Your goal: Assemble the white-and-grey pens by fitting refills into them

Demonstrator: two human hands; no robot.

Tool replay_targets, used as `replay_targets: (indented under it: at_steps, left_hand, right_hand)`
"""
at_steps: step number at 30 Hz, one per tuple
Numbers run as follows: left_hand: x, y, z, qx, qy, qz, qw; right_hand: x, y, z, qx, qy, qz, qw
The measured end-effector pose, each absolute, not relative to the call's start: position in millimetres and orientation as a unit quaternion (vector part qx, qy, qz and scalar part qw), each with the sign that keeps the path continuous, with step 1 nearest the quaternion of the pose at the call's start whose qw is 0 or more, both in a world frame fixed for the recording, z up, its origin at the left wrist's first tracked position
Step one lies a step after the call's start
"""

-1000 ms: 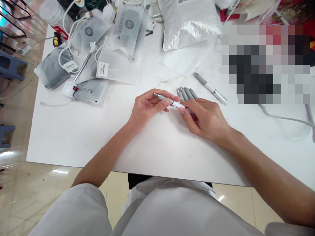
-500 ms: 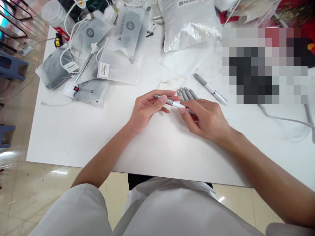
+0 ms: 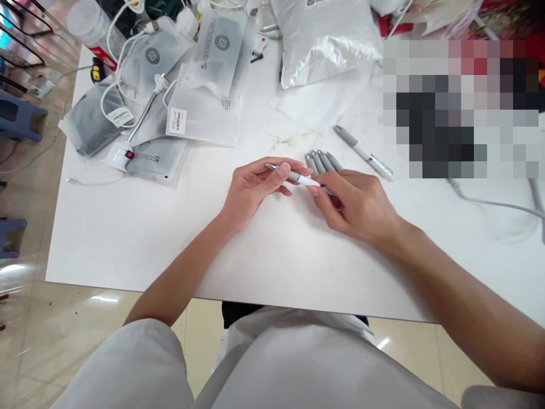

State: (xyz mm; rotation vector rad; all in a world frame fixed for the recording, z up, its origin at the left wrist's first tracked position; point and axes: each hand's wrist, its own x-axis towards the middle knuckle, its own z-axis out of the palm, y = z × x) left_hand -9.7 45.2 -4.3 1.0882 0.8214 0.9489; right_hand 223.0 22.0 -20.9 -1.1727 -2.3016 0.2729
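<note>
A grey and white pen (image 3: 304,180) is held between both hands above the white table, its pointed metal tip toward the left. My left hand (image 3: 258,184) pinches the grey front part between thumb and fingers. The rear part is gripped by my right hand (image 3: 357,201), whose fingers hide that end. Just beyond my right hand lie several grey pen pieces (image 3: 322,162) side by side, partly covered by the hand. Farther back to the right, another grey and white pen (image 3: 364,152) with a clear end rests on the table.
Frosted plastic pouches (image 3: 204,108) lie at the back left with a white cable and a bendy-necked lamp (image 3: 145,116). A full plastic bag (image 3: 326,45) stands at the back middle. A grey cable (image 3: 489,200) crosses the right side of the table (image 3: 272,267).
Both hands keep nearly the same grip and place on the pen. The view has shifted very slightly; nothing else has visibly moved.
</note>
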Motion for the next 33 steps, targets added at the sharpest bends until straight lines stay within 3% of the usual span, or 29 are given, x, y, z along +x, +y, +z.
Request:
replay_targets:
  at_steps: [33]
  left_hand:
    - [-9,44,-6,0.491,0.393,0.446,0.637]
  right_hand:
    - [224,22,-26,-0.430,-0.849,0.059,0.301]
